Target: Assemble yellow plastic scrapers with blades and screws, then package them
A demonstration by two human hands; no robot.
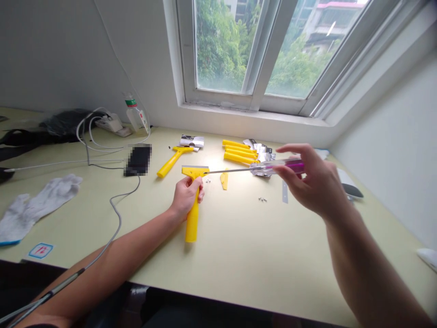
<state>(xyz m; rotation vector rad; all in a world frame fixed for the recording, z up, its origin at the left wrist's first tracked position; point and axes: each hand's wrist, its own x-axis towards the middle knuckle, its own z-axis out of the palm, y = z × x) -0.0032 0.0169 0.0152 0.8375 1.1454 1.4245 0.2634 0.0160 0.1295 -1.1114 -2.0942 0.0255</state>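
My left hand [187, 195] is wrapped around the neck of a yellow scraper [192, 223], whose handle points toward me. A metal blade [195, 167] lies along the far edge of its head. In my right hand [309, 182] is a screwdriver [278, 167] with a clear and purple handle, held by the fingertips. Its long shaft reaches left, and the tip meets the right side of the scraper head. Small screws [208, 181] lie just right of my left hand. Beyond them is a loose yellow plate [224, 179].
Another yellow scraper [174, 161] and several yellow handles [241, 152] lie toward the window, near silver packets [262, 152]. More screws [262, 199] and a flat blade [285, 192] sit at right. Left are a phone [138, 160], cables, a bottle [134, 114] and white gloves [37, 207].
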